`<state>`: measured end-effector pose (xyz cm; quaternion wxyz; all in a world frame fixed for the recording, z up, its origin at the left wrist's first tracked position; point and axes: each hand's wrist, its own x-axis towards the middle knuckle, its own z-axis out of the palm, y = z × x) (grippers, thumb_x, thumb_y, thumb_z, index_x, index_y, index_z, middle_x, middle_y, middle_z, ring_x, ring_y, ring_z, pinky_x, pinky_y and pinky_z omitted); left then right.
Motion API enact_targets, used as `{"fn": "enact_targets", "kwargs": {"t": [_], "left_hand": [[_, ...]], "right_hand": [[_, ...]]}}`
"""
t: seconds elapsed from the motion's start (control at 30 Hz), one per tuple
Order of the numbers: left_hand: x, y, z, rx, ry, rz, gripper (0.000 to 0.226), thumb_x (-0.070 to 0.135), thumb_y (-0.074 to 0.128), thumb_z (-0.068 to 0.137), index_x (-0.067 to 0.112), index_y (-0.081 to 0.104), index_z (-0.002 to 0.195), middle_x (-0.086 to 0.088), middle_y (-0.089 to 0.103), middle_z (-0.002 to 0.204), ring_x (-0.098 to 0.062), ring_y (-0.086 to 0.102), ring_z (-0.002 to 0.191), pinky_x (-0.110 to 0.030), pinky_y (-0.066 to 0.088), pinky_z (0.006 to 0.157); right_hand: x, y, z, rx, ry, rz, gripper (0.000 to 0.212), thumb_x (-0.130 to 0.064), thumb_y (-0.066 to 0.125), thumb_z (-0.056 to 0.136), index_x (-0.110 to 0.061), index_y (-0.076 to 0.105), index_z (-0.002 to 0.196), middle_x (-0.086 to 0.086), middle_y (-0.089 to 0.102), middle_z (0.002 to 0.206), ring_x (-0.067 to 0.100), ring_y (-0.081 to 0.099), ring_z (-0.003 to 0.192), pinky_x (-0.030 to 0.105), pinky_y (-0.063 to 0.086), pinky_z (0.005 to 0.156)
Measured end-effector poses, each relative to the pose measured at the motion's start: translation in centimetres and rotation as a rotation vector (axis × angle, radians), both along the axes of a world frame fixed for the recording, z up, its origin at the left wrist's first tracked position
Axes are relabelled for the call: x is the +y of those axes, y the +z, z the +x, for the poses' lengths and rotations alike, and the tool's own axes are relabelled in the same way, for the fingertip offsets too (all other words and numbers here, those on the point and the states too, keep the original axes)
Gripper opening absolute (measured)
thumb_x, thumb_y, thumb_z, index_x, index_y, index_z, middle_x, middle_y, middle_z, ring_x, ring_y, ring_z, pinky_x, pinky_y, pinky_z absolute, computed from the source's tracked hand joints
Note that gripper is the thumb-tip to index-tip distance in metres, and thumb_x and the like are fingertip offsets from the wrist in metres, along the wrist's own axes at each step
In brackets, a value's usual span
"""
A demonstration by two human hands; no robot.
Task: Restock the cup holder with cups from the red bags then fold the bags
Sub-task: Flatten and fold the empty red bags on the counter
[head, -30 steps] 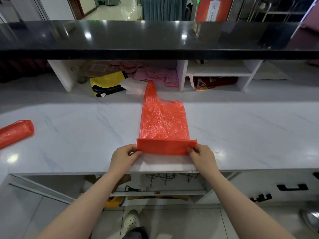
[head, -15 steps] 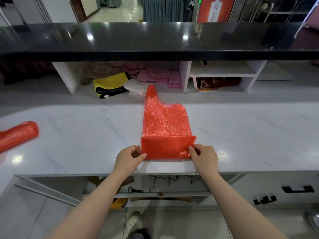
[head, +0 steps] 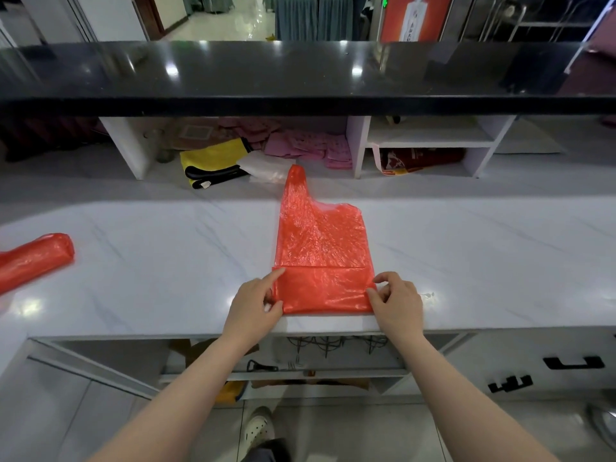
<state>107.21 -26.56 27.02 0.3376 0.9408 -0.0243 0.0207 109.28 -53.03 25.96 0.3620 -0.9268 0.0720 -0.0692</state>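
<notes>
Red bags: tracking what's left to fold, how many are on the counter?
2. One red bag lies flat mid-counter, partly folded; another red bag lies bundled at the far left, cut by the frame. More may be out of view.

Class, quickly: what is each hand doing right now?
Left hand: pinches the left edge of the folded red bag.
Right hand: pinches the bag's right edge.

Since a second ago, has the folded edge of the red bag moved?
Yes. The folded edge has rolled away from the counter's near edge, so the folded band is taller; both hands pinch its near corners.
</notes>
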Motion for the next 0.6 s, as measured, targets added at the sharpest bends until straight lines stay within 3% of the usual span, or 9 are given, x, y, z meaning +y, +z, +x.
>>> {"fn": "enact_targets", "kwargs": {"t": [0.03, 0.1, 0.17, 0.23, 0.3, 0.4, 0.5, 0.6], "left_hand": [[0.0, -0.3, -0.1, -0.041, -0.008, 0.093, 0.061, 0.023, 0.061, 0.088, 0.037, 0.037, 0.142, 0.004, 0.050, 0.117, -0.016, 0.049, 0.115, -0.033, 0.044, 0.100], [-0.1, -0.4, 0.0, -0.133, -0.102, 0.293, 0.064, 0.020, 0.057, 0.087, 0.038, 0.033, 0.144, -0.004, 0.019, 0.155, -0.030, 0.012, 0.145, -0.044, 0.013, 0.118], [-0.8, -0.3, 0.6, -0.129, -0.281, 0.462, 0.075, 0.015, 0.049, 0.087, 0.040, 0.013, 0.149, 0.003, -0.020, 0.156, -0.024, -0.021, 0.144, -0.039, -0.018, 0.114], [-1.4, -0.4, 1.4, -0.078, -0.375, 0.607, 0.082, 0.014, 0.041, 0.087, 0.040, -0.010, 0.147, 0.008, -0.038, 0.146, -0.019, -0.038, 0.136, -0.034, -0.033, 0.104], [-1.7, -0.6, 2.1, -0.041, -0.399, 0.682, 0.083, 0.016, 0.038, 0.089, 0.038, -0.018, 0.146, 0.008, -0.038, 0.146, -0.017, -0.041, 0.133, -0.035, -0.035, 0.102], [-1.7, -1.1, 2.6, 0.053, -0.441, 0.660, 0.077, 0.016, 0.034, 0.091, 0.037, -0.013, 0.149, 0.009, -0.023, 0.154, -0.014, -0.026, 0.142, -0.033, -0.025, 0.110], [-1.2, -1.2, 2.9, 0.108, -0.471, 0.572, 0.080, 0.013, 0.033, 0.088, 0.040, -0.011, 0.149, 0.011, -0.021, 0.154, -0.011, -0.023, 0.142, -0.030, -0.018, 0.113], [-1.0, -1.2, 3.1, 0.137, -0.484, 0.515, 0.084, 0.012, 0.034, 0.083, 0.041, -0.009, 0.148, 0.012, -0.023, 0.152, -0.008, -0.026, 0.139, -0.026, -0.020, 0.111]], "right_hand": [[0.0, 0.0, 0.0, -0.007, 0.011, -0.019, 0.015, -0.028, 0.064, 0.087, -0.036, 0.051, 0.091, -0.011, 0.054, 0.063, 0.014, 0.049, 0.088, 0.035, 0.043, 0.073], [0.1, 0.1, -0.1, -0.024, 0.034, -0.055, 0.016, -0.027, 0.064, 0.086, -0.036, 0.052, 0.091, -0.012, 0.052, 0.062, 0.016, 0.049, 0.090, 0.036, 0.043, 0.073], [0.2, 0.3, -0.3, -0.038, 0.048, -0.124, 0.019, -0.028, 0.062, 0.088, -0.034, 0.056, 0.105, -0.012, 0.055, 0.078, 0.020, 0.051, 0.096, 0.038, 0.045, 0.079], [0.3, 0.0, -0.4, -0.020, 0.081, -0.238, 0.041, -0.028, 0.055, 0.092, -0.035, 0.046, 0.131, -0.003, 0.053, 0.115, 0.024, 0.046, 0.113, 0.043, 0.042, 0.093], [0.4, -0.2, -0.5, 0.022, 0.168, -0.389, 0.059, -0.023, 0.045, 0.096, -0.045, 0.020, 0.144, -0.002, 0.025, 0.150, 0.025, 0.023, 0.137, 0.048, 0.031, 0.107], [0.2, -0.3, 0.0, 0.074, 0.371, -0.578, 0.068, -0.012, 0.036, 0.097, -0.048, 0.010, 0.148, -0.011, -0.011, 0.160, 0.021, -0.008, 0.148, 0.047, 0.012, 0.116], [-0.1, 0.2, 0.3, 0.147, 0.468, -0.567, 0.064, -0.013, 0.032, 0.096, -0.046, 0.015, 0.148, -0.012, -0.001, 0.161, 0.015, -0.006, 0.148, 0.047, 0.001, 0.118], [-0.2, 0.5, 0.3, 0.184, 0.480, -0.524, 0.053, -0.028, 0.026, 0.100, -0.047, 0.014, 0.148, -0.013, 0.003, 0.161, 0.011, -0.005, 0.148, 0.046, -0.003, 0.119]]}}
